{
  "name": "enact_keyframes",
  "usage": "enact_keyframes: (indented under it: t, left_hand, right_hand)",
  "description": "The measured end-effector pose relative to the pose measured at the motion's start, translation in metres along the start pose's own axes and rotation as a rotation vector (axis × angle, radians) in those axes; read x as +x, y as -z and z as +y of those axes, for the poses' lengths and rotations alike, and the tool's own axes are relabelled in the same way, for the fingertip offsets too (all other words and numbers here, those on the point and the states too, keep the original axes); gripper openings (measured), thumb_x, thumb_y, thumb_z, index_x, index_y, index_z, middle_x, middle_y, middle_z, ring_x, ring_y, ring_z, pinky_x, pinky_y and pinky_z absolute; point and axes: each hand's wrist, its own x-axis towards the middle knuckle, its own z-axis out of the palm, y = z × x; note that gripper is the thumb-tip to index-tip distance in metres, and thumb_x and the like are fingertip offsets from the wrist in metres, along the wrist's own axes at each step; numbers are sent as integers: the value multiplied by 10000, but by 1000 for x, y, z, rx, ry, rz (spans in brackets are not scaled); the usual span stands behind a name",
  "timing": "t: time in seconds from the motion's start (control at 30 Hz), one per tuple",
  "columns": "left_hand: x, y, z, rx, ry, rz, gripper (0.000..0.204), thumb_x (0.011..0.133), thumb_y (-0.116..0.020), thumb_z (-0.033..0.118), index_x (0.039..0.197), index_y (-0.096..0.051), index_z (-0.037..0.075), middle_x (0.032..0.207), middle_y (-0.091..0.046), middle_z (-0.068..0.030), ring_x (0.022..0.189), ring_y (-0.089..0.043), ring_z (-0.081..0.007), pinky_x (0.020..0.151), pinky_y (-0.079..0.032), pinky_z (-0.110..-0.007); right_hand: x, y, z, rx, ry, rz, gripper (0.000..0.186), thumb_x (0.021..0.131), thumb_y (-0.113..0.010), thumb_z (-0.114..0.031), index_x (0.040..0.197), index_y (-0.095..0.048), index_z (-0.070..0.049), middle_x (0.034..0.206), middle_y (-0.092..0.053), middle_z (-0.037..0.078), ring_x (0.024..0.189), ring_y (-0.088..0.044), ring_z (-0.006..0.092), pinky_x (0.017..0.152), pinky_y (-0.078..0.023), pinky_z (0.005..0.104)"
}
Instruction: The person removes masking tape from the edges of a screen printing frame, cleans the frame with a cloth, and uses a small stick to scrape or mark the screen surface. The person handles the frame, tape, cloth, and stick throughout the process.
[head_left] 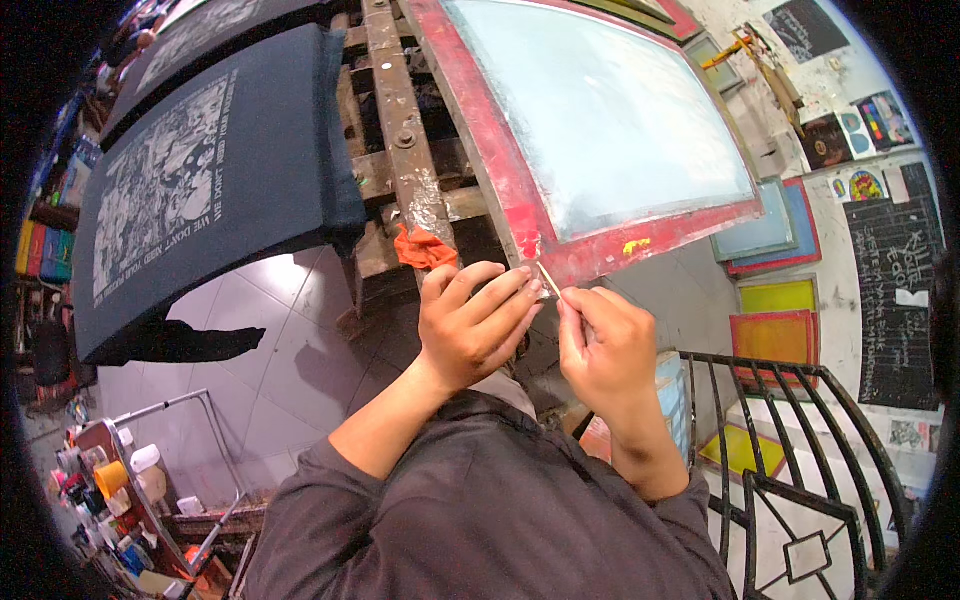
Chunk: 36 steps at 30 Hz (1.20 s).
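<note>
A silk-screen printing frame [603, 252] with a red taped border and a pale blue mesh lies ahead of me, its near left corner close to both hands. My right hand [612, 345] is closed, pinching a thin light wooden stick [550, 281] between thumb and forefinger. The stick's tip points at the frame's corner. My left hand [478, 325] reaches across to that same corner, fingers stretched out side by side, fingertips at the frame's edge. Its thumb is hidden. A crumpled orange cloth [424, 248] hangs on the metal rail [400, 130] just beyond my left hand.
Dark printed shirts [270, 160] lie on boards at the left. A black metal railing [780, 375] curves at the lower right. More coloured screens [772, 340] lean along the right wall. A cart with bottles and tubs [125, 480] stands lower left on the tiled floor [245, 325].
</note>
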Motion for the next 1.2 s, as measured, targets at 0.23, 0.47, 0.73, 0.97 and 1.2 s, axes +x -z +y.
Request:
enact_keyframes:
  t: [0.23,0.47,0.73,0.97,1.2]
  left_hand:
    - [1,-1,-1,16,-12,4,208,701,-662,191,904,-660,145,974,-638,30,816,-561,-133,737,-325,-316]
    - [2,0,-1,21,-14,3,203,690,-667,179,891,-662,147,973,-639,37,795,-557,-128,735,-320,-314]
    - [8,3,5,-29,33,-1,225,658,-710,145,878,-667,131,916,-643,20,775,-565,-153,730,-333,-314]
    - [38,3,10,36,206,-11,143,678,-701,145,804,-644,108,773,-587,5,734,-536,-201,651,-352,-338]
    - [71,6,23,348,187,-357,72,695,-690,170,748,-675,125,727,-582,-27,721,-541,-222,630,-385,-360]
  right_hand:
    - [8,-6,4,-33,58,31,86,709,-607,38,784,-603,-4,667,-584,140,562,-568,311,496,-432,349]
    - [10,-10,7,-20,76,28,70,714,-601,32,766,-594,-14,665,-580,137,563,-566,311,489,-425,356]
    - [17,-17,21,145,78,98,61,735,-602,43,784,-604,7,662,-590,132,534,-571,250,475,-414,317]
    - [2,-3,29,243,-55,159,54,752,-604,47,799,-618,24,657,-602,98,522,-549,146,472,-403,265]
    - [2,-6,36,280,-15,191,58,738,-603,38,794,-601,24,660,-587,137,523,-556,228,479,-411,295]
